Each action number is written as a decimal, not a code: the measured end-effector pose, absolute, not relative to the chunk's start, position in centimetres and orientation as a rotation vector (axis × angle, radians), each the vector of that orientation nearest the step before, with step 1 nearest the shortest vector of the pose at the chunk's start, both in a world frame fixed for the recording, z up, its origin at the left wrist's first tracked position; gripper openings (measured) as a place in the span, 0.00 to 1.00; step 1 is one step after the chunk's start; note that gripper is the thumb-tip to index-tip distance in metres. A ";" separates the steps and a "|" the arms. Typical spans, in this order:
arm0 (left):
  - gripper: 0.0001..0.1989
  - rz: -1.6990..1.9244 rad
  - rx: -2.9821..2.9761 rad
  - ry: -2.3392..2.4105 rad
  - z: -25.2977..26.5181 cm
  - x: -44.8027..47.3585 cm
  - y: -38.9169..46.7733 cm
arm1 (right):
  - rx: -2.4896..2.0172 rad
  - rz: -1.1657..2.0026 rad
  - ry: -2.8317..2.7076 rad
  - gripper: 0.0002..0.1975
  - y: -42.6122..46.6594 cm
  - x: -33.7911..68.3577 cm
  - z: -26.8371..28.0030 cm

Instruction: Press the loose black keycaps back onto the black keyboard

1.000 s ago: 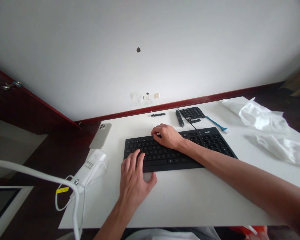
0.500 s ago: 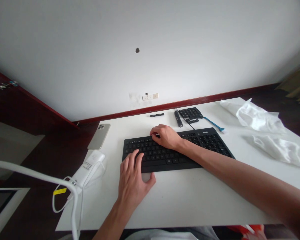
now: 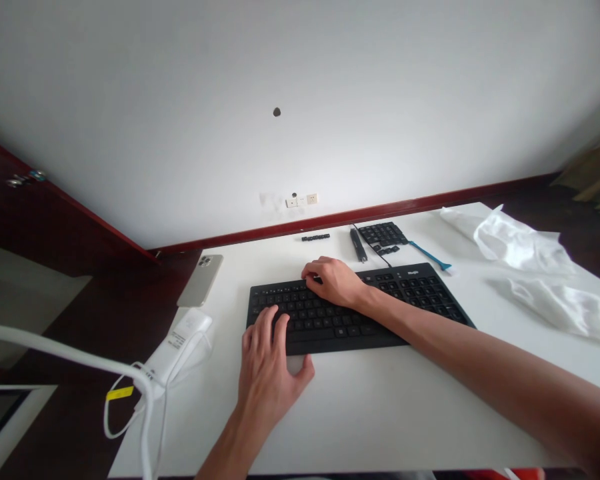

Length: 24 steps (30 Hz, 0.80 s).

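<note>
A black keyboard (image 3: 325,343) lies flat on the white table (image 3: 370,413). My left hand (image 3: 267,367) rests on its left front part, fingers spread over the keys and the thumb apart, in front of the front edge. At the keyboard's top rows is my right hand (image 3: 335,283), fingers curled and thumb close to the index finger. Anything between those fingertips is hidden. My right forearm crosses above the right-hand keys. Behind the keyboard lie a block of loose black keycaps (image 3: 384,233), a short row of keycaps (image 3: 316,237) and a slim black tool (image 3: 359,245).
A blue-handled brush (image 3: 430,255) lies behind the keyboard on the right. Crumpled white wrapping (image 3: 525,240) covers the table's right side. On the left are a phone (image 3: 200,280), a white power bank-like block (image 3: 175,350) with cables, and a white curved tube (image 3: 80,353).
The view has tilted slightly, so everything sits a little lower in the picture. Both hands keep nearly the same places on the keyboard.
</note>
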<state>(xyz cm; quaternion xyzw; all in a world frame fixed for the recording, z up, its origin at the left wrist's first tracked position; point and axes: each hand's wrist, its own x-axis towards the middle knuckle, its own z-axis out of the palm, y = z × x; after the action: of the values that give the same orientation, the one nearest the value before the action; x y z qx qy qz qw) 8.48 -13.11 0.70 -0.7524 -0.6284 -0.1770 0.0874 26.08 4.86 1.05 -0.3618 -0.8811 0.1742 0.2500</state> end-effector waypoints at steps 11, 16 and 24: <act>0.21 -0.600 -2.197 -1.817 -0.7 7.6 -13.1 | -1.008 0.498 -2.408 0.09 4.9 26.1 1.1; 0.19 -0.675 -2.151 -1.799 -1.1 7.4 -12.5 | -0.997 0.500 -2.411 0.08 4.8 26.1 1.2; 0.14 -0.742 -2.087 -1.733 -1.6 7.0 -11.8 | -1.030 0.482 -2.398 0.09 4.6 26.0 1.5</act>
<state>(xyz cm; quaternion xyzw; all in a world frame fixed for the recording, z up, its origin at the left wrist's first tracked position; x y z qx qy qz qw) 7.02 -11.82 -1.61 -0.7320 -0.6080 -0.2601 0.1638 25.99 4.65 1.54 -0.3766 -0.8768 0.1764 0.2416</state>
